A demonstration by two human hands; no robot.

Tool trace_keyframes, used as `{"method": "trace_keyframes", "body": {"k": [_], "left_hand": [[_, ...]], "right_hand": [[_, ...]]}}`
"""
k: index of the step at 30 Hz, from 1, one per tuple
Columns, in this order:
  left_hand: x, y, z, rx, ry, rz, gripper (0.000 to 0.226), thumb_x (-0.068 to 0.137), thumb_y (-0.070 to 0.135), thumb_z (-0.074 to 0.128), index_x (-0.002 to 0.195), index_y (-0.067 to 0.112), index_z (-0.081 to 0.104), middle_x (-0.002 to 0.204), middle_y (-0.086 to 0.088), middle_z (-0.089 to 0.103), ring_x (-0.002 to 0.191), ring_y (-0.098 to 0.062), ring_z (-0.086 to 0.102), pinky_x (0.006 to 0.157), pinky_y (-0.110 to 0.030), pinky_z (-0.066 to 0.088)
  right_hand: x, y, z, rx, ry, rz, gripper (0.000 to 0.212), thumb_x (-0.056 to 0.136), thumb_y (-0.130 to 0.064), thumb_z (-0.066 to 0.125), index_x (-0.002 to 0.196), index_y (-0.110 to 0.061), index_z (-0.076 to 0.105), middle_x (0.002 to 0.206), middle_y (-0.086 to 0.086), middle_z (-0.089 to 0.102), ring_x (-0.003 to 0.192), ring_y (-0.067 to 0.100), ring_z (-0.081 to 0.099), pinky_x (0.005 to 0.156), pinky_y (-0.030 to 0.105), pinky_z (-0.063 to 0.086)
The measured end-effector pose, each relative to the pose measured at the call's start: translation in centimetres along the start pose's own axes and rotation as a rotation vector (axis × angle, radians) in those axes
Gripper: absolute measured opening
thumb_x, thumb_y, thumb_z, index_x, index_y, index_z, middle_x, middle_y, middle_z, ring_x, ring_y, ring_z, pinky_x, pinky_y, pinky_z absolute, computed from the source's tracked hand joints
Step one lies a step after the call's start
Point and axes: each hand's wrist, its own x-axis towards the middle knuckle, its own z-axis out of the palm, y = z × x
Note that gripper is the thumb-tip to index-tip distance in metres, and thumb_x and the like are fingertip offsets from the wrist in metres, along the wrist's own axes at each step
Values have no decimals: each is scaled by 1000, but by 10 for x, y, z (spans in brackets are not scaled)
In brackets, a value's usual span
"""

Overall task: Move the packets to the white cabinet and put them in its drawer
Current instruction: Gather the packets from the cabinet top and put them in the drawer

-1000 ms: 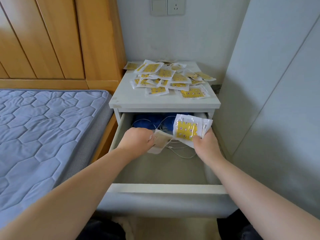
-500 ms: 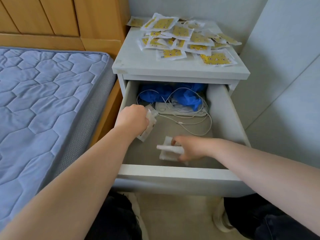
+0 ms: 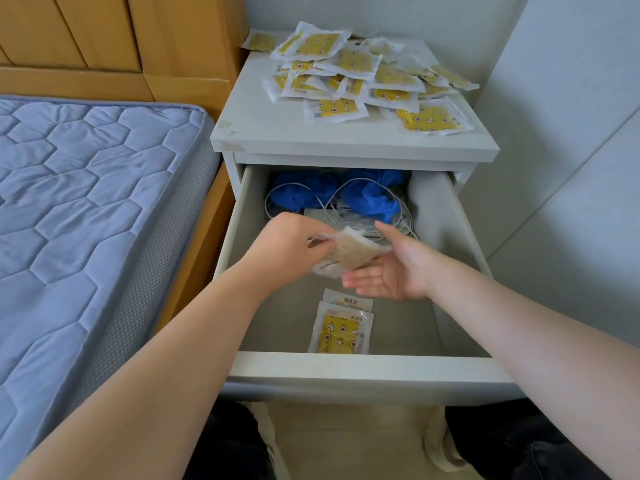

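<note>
Bedside corner, where the white cabinet (image 3: 311,136) stands against a blue quilted mattress (image 3: 86,202) with its drawer (image 3: 363,370) pulled well out. A person reaches in with both arms.

The handover looks the risky part. The held packet (image 3: 349,252) appears to be slick film, pinched along one edge. If the left hand (image 3: 287,244) lets go before the other has it, the packet could slide off into the white cable (image 3: 346,192) just beyond the grip, or snag a loop of it.

The left hand's grip has fingers and thumb curled round the pale packet. It shows blurred, so whether it is one packet or several cannot be told. The right hand (image 3: 391,271) is released, palm up and fingers straight, just under and to the right of the grip. The packet's lower edge overlaps its fingertips, though contact cannot be confirmed.

Below the grip, nearer the drawer front, two packets (image 3: 341,332) lie flat on the drawer floor. The nearer, yellow-faced one overlaps the other. Beyond the grip, at the back of the drawer, blue cloth (image 3: 370,199) is bunched under the cable. Farther beyond and above, a loose pile (image 3: 360,74) of many yellow packets covers the far half of the cabinet top, so most of the job appears to remain. Left of that rises a wooden headboard (image 3: 104,39).
</note>
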Motion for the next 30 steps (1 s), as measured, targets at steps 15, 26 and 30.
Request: {"method": "trace_keyframes", "body": {"k": [15,26,30], "left_hand": [[7,2,2,-3,-389,103,53,91,6,62,107,56,55,150,25,0,146,-9,-9,118,-35,7],[7,3,-7,-410,-193,-505,26,86,21,69,112,17,67,98,3,72,88,-12,69,77,-26,55],[8,1,-5,-229,-154,-448,7,86,27,70,85,20,68,85,3,69,81,-11,66,69,-21,51]], "right_hand": [[-9,-20,-10,30,-81,-246,24,89,4,54,108,-9,59,99,14,70,85,26,70,73,38,59],[-12,-13,6,-97,-141,-453,27,88,13,49,104,-6,59,99,13,70,93,27,69,81,38,57],[-10,-10,6,-429,-18,-524,17,86,0,64,100,-10,63,103,10,71,96,26,69,85,42,55]]}}
